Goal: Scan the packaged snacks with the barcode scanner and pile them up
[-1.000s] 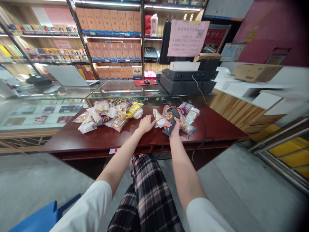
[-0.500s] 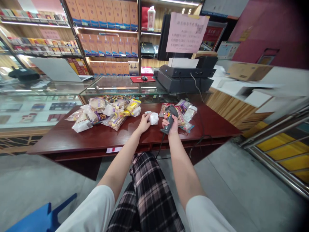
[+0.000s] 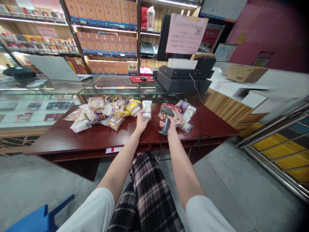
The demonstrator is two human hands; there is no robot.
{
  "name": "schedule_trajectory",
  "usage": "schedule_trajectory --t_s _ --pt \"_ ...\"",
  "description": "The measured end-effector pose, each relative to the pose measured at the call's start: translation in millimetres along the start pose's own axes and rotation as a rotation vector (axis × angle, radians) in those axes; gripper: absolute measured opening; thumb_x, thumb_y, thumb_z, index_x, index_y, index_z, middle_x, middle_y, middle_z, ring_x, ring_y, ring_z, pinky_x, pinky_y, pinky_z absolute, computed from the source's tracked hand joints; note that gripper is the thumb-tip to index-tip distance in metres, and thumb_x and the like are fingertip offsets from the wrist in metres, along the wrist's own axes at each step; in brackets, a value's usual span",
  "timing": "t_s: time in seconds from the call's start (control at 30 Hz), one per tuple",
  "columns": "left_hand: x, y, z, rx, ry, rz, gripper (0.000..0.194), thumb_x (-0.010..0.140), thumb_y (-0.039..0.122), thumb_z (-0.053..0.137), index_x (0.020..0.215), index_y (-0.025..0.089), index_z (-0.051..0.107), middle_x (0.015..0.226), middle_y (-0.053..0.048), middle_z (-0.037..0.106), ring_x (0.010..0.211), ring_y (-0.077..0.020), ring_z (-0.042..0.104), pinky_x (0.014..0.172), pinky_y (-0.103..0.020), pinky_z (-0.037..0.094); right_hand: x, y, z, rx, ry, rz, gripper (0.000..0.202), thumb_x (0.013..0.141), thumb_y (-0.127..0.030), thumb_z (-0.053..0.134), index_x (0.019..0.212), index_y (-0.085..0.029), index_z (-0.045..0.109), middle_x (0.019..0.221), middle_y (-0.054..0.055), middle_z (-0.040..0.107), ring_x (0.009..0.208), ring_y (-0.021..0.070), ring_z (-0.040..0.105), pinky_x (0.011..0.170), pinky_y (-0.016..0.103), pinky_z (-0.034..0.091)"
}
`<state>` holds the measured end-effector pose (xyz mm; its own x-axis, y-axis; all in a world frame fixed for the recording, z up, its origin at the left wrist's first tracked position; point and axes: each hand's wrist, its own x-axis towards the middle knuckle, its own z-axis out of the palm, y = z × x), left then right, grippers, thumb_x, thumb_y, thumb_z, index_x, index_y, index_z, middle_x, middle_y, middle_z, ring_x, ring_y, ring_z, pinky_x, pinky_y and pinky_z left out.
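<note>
Scanner (image 3: 166,120) and wrapped snack packet (image 3: 146,109) meet above a dark red tabletop (image 3: 96,137) in the head view, the handheld scanner gripped upright in the right hand (image 3: 169,126), its head turned toward the packet. The left hand (image 3: 141,120) is closed around the lower end of the white packet, holding it upright just beside the scanner, clear of the tabletop. A pile of bagged snacks (image 3: 103,112) lies to the left of the hands; a smaller heap of packets (image 3: 182,111) lies just behind the right hand. Behind the tabletop stand a glass display case (image 3: 116,84) and a black register (image 3: 184,77) with a pink notice (image 3: 185,33).
</note>
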<state>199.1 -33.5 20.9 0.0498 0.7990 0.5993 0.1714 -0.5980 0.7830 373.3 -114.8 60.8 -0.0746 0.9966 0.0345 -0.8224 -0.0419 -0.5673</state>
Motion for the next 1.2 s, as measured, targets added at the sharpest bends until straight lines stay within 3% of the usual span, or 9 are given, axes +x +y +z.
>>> schedule_trajectory --t_s 0.07,0.33,0.5,0.7,1.03,1.2 --pt "0 2 -2.2 0.033 0.016 0.066 0.051 0.068 0.006 0.055 0.118 0.018 0.05 0.132 -0.013 0.054 0.129 -0.0249 0.05 0.112 -0.042 0.036 0 1 2 -0.04 -0.004 0.029 0.014 0.08 -0.031 0.054 0.088 -0.02 0.051 0.07 -0.002 0.055 0.041 0.0052 0.035 0.038 0.017 0.034" --pt "-3 2 -1.0 0.161 -0.029 0.118 0.07 0.064 0.001 0.05 0.132 0.018 0.045 0.131 -0.014 0.053 0.126 -0.0282 0.049 0.112 -0.048 0.036 5 6 4 -0.138 0.038 0.077 0.018 0.08 -0.033 0.055 0.089 -0.017 0.054 0.07 0.0 0.059 0.042 0.0061 0.039 0.039 0.019 0.034" --pt "-2 2 -0.3 0.152 0.017 0.102 0.07 0.062 0.001 0.053 0.13 0.016 0.045 0.133 -0.016 0.044 0.127 -0.0279 0.047 0.113 -0.046 0.036 6 8 7 -0.187 0.096 0.095 0.015 0.082 -0.031 0.054 0.088 -0.018 0.055 0.069 0.001 0.063 0.042 0.0076 0.041 0.038 0.02 0.035" --pt "-7 20 -5.2 0.343 0.003 0.039 0.064 0.065 -0.002 0.047 0.126 0.017 0.051 0.132 -0.015 0.052 0.13 -0.0297 0.046 0.111 -0.048 0.036 7 9 6 -0.216 0.139 0.075 0.013 0.085 -0.032 0.056 0.09 -0.02 0.055 0.083 0.004 0.071 0.041 0.0067 0.04 0.037 0.021 0.037" --pt "-10 30 -8.0 0.442 -0.002 -0.013 0.06 0.069 -0.004 0.045 0.124 0.017 0.054 0.131 -0.017 0.054 0.128 -0.0315 0.048 0.108 -0.048 0.037 10 12 3 -0.257 0.114 0.049 0.02 0.082 -0.031 0.068 0.088 -0.019 0.053 0.072 -0.003 0.062 0.039 0.0041 0.04 0.037 0.018 0.036" --pt "-10 30 -8.4 0.442 0.026 -0.028 0.057 0.07 -0.003 0.046 0.123 0.017 0.054 0.13 -0.017 0.054 0.126 -0.0322 0.05 0.106 -0.049 0.039 8 10 4 -0.236 0.063 0.086 0.015 0.084 -0.028 0.063 0.086 -0.018 0.052 0.063 -0.006 0.055 0.038 0.0036 0.037 0.036 0.016 0.034"
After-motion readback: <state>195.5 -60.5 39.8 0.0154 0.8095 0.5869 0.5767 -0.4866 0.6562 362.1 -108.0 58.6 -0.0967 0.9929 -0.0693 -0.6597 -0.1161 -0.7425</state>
